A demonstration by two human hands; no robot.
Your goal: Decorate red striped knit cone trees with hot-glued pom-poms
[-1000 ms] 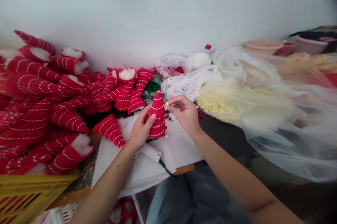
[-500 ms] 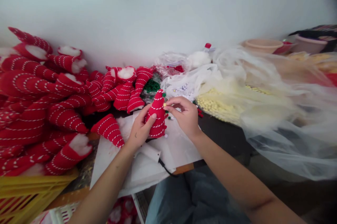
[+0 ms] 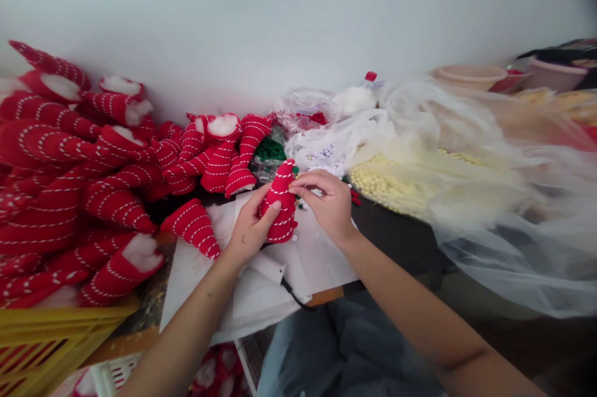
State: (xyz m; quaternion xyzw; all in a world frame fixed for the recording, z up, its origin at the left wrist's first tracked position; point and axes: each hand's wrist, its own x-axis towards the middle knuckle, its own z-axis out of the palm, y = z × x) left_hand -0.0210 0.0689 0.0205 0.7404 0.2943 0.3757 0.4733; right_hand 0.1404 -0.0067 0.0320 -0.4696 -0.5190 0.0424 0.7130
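Note:
My left hand (image 3: 252,223) is wrapped around a red stuffed cone (image 3: 278,216) with white dashed stripes, its thumb across the front. The cone stands nearly upright, tip away from me. A green pom-pom (image 3: 295,170) sits on its right edge near the tip, and a small red one shows lower down. At that same edge, the fingertips of my right hand (image 3: 326,201) are pinched on a small yellow pom-pom, now mostly hidden by the fingers. Below the cone, a white glue gun (image 3: 268,266) with a black cord lies on white paper (image 3: 205,303).
Many striped red cones (image 3: 51,191) are piled at the left above a yellow crate (image 3: 51,335). One loose cone (image 3: 193,229) lies beside my left hand. Bagged green pom-poms (image 3: 269,149), yellow pom-poms (image 3: 389,179) and sheer plastic (image 3: 513,229) spread along the back and right.
My right fingertips have pressed in against the cone's right edge, and the yellow pom-pom between them is now largely covered. The view has shifted slightly.

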